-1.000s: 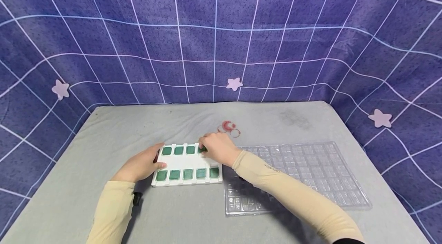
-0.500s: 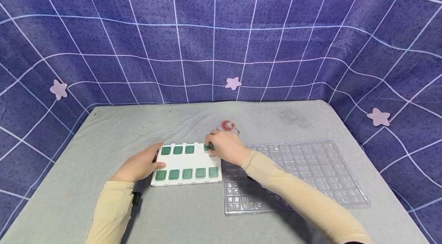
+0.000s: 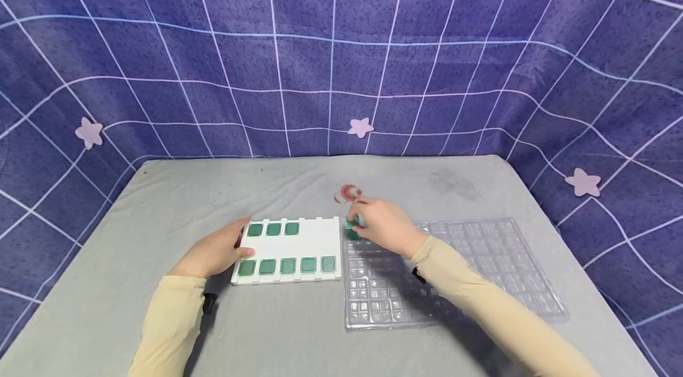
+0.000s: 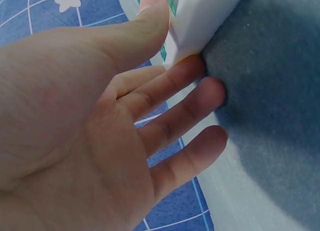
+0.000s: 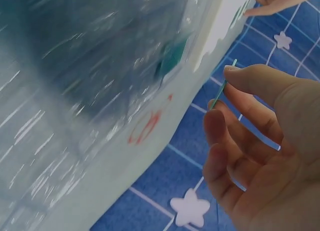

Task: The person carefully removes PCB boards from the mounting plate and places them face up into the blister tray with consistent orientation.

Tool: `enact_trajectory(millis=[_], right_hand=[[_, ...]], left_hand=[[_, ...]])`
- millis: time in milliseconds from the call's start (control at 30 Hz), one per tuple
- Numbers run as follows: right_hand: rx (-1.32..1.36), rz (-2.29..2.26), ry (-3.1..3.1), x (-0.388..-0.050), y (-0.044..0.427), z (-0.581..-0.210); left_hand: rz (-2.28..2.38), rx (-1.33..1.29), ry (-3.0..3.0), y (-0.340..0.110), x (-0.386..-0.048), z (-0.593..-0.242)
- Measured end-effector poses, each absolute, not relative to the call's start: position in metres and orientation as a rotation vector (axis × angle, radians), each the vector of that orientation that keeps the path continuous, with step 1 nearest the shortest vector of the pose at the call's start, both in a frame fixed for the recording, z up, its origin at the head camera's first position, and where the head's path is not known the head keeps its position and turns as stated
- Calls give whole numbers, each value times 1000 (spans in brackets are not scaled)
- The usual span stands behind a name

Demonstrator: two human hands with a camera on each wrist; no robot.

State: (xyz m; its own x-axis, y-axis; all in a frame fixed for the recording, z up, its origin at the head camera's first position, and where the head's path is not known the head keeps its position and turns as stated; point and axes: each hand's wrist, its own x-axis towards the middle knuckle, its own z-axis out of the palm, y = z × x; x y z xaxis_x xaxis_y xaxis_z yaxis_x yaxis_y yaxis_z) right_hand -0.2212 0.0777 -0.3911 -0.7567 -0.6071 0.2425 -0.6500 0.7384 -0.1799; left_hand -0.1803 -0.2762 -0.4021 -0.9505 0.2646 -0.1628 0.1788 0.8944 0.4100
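A white rectangular holder (image 3: 290,245) carries small square green circuit boards in two rows, three in the far row and several in the near row. My left hand (image 3: 213,252) grips its left end, thumb on top and fingers at the edge. Thumb and fingertips of my right hand (image 3: 388,226) pinch one thin green circuit board (image 5: 220,94), seen edge-on in the right wrist view. That hand is over the far left corner of a clear plastic tray (image 3: 368,323) with many square pockets. Another green board (image 5: 172,60) lies in the tray's corner below it.
Grey cloth (image 3: 288,329) covers the table, with a red printed mark (image 3: 349,192) behind the right hand. The holder's right end stands close beside the clear tray. A purple gridded curtain (image 3: 304,69) hangs behind and on both sides.
My right hand has lifted a green board from the holder's far row and carried it right, over the tray's corner. The left hand keeps its hold on the holder.
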Motion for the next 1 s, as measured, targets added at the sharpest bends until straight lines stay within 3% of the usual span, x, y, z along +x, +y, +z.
enact_trajectory(millis=[433,1000], right_hand=[[977,383,-2865,-218,112,-399],[1016,393,-2882,-217,117,-403]], left_hand=[[552,324,2858,-276,-179,-402],[554,321,2860,-274,-178,-400]])
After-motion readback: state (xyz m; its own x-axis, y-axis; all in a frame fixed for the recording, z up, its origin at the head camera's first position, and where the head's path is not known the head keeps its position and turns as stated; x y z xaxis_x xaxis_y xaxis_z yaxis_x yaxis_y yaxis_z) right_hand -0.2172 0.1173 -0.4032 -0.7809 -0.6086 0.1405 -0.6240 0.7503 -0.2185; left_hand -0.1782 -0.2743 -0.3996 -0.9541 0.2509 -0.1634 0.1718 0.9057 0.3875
